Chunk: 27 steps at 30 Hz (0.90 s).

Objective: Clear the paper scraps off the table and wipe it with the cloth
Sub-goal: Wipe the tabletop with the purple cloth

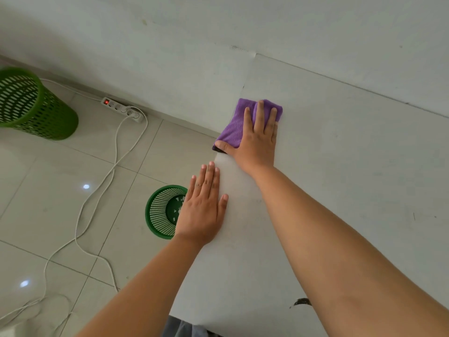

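Note:
A folded purple cloth [239, 120] lies on the white table [352, 166] near its far left corner. My right hand [256, 138] presses flat on the cloth with straight fingers, the thumb at the table's left edge. My left hand [205, 205] lies flat with straight fingers along the table's left edge, nearer to me. On the floor below that edge stands a small green basket [161, 211] with white paper scraps in its bottom. No scraps show on the table.
A taller green basket [34, 105] stands on the tiled floor at the far left. A white power strip [121, 109] with a red switch lies by the wall, its cords trailing across the floor. A dark mark [302, 301] sits near the table's front edge.

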Motion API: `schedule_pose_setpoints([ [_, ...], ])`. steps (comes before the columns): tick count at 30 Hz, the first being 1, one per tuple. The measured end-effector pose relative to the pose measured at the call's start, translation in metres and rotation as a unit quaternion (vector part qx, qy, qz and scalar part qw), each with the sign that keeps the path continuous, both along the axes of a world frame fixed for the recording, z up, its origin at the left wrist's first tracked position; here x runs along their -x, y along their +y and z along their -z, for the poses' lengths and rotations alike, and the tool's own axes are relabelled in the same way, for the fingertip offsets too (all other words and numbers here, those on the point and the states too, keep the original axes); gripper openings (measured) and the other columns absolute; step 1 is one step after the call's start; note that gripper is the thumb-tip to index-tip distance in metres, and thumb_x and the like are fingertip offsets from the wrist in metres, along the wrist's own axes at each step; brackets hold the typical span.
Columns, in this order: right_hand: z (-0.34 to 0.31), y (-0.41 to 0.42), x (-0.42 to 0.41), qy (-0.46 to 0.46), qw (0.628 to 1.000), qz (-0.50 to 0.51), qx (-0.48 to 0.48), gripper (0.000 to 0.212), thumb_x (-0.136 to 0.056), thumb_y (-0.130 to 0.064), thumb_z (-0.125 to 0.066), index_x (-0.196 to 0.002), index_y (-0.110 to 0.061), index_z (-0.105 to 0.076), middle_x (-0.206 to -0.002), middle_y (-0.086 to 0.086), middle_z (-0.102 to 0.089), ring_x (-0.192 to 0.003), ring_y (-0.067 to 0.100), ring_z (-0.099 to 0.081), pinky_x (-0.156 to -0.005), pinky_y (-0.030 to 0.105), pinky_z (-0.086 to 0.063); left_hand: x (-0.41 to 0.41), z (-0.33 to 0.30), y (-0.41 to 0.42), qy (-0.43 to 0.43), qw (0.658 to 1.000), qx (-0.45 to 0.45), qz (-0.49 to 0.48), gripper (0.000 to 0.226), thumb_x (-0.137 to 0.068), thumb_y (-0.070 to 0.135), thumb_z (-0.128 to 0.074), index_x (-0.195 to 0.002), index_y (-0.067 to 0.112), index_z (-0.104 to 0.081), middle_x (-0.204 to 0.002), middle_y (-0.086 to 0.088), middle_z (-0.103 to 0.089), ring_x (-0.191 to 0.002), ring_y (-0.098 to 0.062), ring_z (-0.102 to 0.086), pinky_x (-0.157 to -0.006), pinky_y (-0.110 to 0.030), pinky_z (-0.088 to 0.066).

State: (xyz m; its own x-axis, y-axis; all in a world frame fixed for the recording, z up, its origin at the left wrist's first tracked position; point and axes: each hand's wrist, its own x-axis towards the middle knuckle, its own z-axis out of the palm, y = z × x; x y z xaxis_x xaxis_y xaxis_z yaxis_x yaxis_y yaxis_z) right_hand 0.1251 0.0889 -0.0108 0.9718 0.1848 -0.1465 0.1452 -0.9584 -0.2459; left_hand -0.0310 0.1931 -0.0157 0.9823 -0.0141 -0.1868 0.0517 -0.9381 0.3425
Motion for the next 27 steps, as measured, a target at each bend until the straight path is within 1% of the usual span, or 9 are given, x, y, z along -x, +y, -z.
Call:
schedule_pose_setpoints([
  [5,-0.002,-0.005,-0.009,0.007,1.000,-0.009,-0.001,0.108,-0.073,-0.079,-0.044,-0.151,-0.015,-0.006,-0.158,0.010,0.011,-0.144,0.037,0.014,-0.118,0.047,0.000,0.001,0.000,0.001,0.004,1.000,-0.006,0.004,0.066,-0.094,0.049,-0.005,-0.149,0.013,0.006,-0.157,0.001,0.013,-0.143,-0.012,0.019,-0.117,-0.029,0.012],
  [8,-0.006,-0.024,-0.004,0.023,1.000,0.010,0.008,0.107,-0.075,-0.077,-0.045,-0.151,-0.015,-0.002,-0.158,0.010,0.015,-0.143,0.037,0.016,-0.117,0.046,0.000,0.002,-0.001,0.000,0.005,1.000,-0.018,0.014,0.068,-0.093,0.051,0.000,-0.148,0.013,0.009,-0.156,0.000,0.015,-0.142,-0.012,0.021,-0.116,-0.028,0.015],
  [11,-0.012,-0.052,0.013,0.049,0.998,0.002,0.029,0.107,-0.076,-0.075,-0.046,-0.151,-0.015,0.002,-0.157,0.010,0.019,-0.143,0.038,0.018,-0.117,0.046,0.004,0.004,-0.004,-0.002,-0.006,0.999,-0.034,0.032,0.067,-0.093,0.049,0.000,-0.147,0.012,0.010,-0.155,-0.001,0.018,-0.142,-0.014,0.022,-0.115,-0.029,0.016],
  [13,-0.015,-0.071,0.041,0.054,0.998,0.002,0.042,0.107,-0.077,-0.073,-0.047,-0.151,-0.015,0.003,-0.157,0.011,0.019,-0.143,0.038,0.017,-0.118,0.046,0.003,0.005,-0.005,-0.007,-0.013,0.997,-0.041,0.061,0.065,-0.094,0.045,-0.004,-0.148,0.010,0.005,-0.156,-0.003,0.013,-0.143,-0.016,0.018,-0.116,-0.031,0.013],
  [16,-0.017,-0.093,0.100,0.073,0.996,0.033,0.042,0.108,-0.076,-0.072,-0.049,-0.150,-0.014,0.005,-0.156,0.011,0.021,-0.142,0.039,0.017,-0.118,0.046,0.003,0.009,-0.004,-0.013,-0.022,0.989,-0.056,0.134,0.062,-0.096,0.040,-0.016,-0.148,0.007,-0.012,-0.158,-0.009,-0.010,-0.146,-0.020,-0.004,-0.116,-0.033,0.001],
  [18,-0.019,-0.100,0.141,0.093,0.994,0.044,0.041,0.111,-0.074,-0.073,-0.050,-0.150,-0.015,0.007,-0.155,0.011,0.024,-0.142,0.039,0.020,-0.117,0.047,0.002,0.010,-0.003,-0.011,-0.027,0.983,-0.062,0.171,0.062,-0.096,0.039,-0.019,-0.148,0.006,-0.016,-0.156,-0.011,-0.016,-0.145,-0.022,-0.011,-0.117,-0.034,-0.004],
  [20,-0.018,-0.096,0.175,0.108,0.992,0.038,0.047,0.113,-0.072,-0.074,-0.050,-0.149,-0.016,0.009,-0.154,0.009,0.027,-0.141,0.037,0.023,-0.117,0.047,0.002,0.011,-0.003,-0.003,-0.021,0.979,-0.060,0.194,0.063,-0.096,0.042,-0.011,-0.149,0.008,-0.006,-0.158,-0.009,-0.005,-0.146,-0.020,-0.001,-0.119,-0.033,0.002],
  [23,-0.014,-0.076,0.198,0.099,0.991,0.072,0.050,0.110,-0.074,-0.075,-0.045,-0.149,-0.017,0.010,-0.153,0.007,0.028,-0.140,0.034,0.027,-0.115,0.045,0.005,0.010,-0.003,0.011,-0.005,0.981,-0.046,0.188,0.066,-0.091,0.047,0.004,-0.146,0.012,0.014,-0.154,-0.002,0.019,-0.143,-0.014,0.018,-0.115,-0.028,0.011],
  [27,-0.012,-0.050,0.183,0.080,0.985,0.143,0.045,0.106,-0.075,-0.076,-0.039,-0.150,-0.016,0.007,-0.156,0.010,0.022,-0.141,0.037,0.023,-0.115,0.046,0.005,0.004,-0.002,0.022,-0.002,0.986,-0.030,0.164,0.066,-0.088,0.047,0.007,-0.144,0.013,0.018,-0.151,0.002,0.025,-0.140,-0.013,0.024,-0.113,-0.028,0.015],
])
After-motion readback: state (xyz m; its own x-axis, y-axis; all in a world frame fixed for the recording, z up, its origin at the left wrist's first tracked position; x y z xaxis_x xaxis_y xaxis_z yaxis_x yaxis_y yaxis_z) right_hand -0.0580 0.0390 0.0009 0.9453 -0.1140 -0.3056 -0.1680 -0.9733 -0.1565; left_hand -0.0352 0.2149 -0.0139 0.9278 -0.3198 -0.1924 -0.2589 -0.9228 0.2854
